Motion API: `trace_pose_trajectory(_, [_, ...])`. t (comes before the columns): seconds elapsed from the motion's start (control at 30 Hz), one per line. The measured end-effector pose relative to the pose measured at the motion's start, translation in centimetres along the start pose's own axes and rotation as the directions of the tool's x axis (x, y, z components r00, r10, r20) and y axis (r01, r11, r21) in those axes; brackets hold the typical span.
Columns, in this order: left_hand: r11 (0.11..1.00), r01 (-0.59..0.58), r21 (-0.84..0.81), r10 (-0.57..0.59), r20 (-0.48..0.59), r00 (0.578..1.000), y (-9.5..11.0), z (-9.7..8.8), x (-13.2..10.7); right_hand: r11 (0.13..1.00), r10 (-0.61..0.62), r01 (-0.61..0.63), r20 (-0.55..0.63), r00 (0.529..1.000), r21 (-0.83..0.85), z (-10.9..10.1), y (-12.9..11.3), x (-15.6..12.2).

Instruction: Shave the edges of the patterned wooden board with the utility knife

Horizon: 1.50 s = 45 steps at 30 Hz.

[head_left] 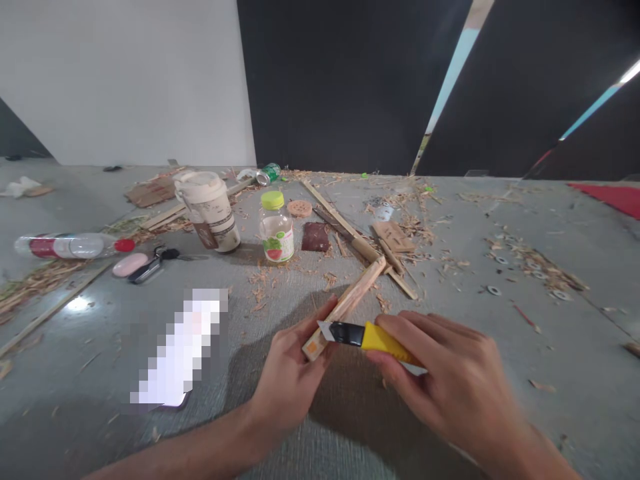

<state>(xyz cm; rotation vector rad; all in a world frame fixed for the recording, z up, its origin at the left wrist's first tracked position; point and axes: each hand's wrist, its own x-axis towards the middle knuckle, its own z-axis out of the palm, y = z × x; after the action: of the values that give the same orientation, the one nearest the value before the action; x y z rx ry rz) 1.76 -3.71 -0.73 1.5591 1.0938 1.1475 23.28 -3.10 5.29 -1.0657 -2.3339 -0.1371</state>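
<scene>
Left hand [287, 377] grips rough-shaved wooden stick [353, 298], long axis running far-right; right hand [445, 373] grasps yellow-black cutter [385, 341], blade [327, 331] pointing left.

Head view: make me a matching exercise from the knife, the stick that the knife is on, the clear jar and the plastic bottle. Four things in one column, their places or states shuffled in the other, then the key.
Things
1. Utility knife
2. Wooden stick with the orange-marked end
3. Clear jar
4. Plastic bottle

Places and states
A. Lying on its side, with a red cap
B. Held in the right hand
C. Standing upright under a yellow-green lid
D. Held in the left hand

Pairs: 1-B, 2-D, 3-C, 4-A
</scene>
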Motion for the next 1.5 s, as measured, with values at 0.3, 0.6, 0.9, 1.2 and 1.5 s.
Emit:
trace_pose_trajectory(0.3, [0.988,0.055,0.147,-0.053,-0.022,0.998,0.8,0.1,0.2,0.997,-0.001,-0.003,-0.050,0.999,-0.081,0.0,0.4,0.0])
trace_pose_trajectory(0.6, [0.986,-0.011,0.168,0.014,-0.018,1.000,0.8,0.0,0.4,0.992,-0.008,-0.001,-0.074,0.997,-0.125,0.1,0.1,-0.1])
trace_pose_trajectory(0.9, [0.967,-0.100,0.234,0.116,-0.057,0.992,0.3,-1.0,-1.5,0.748,0.501,-0.549,-0.227,0.835,-0.372,-0.1,8.2,-0.5])
trace_pose_trajectory(1.2, [0.968,-0.144,0.207,0.160,-0.060,0.985,0.1,-0.5,-0.4,0.984,0.124,-0.130,0.055,0.991,0.119,1.2,1.0,-0.3])
trace_pose_trajectory(1.5, [0.974,-0.062,0.220,0.069,-0.024,0.997,0.1,-0.4,-0.3,1.000,-0.006,0.006,0.001,1.000,-0.014,1.1,1.5,-0.4])
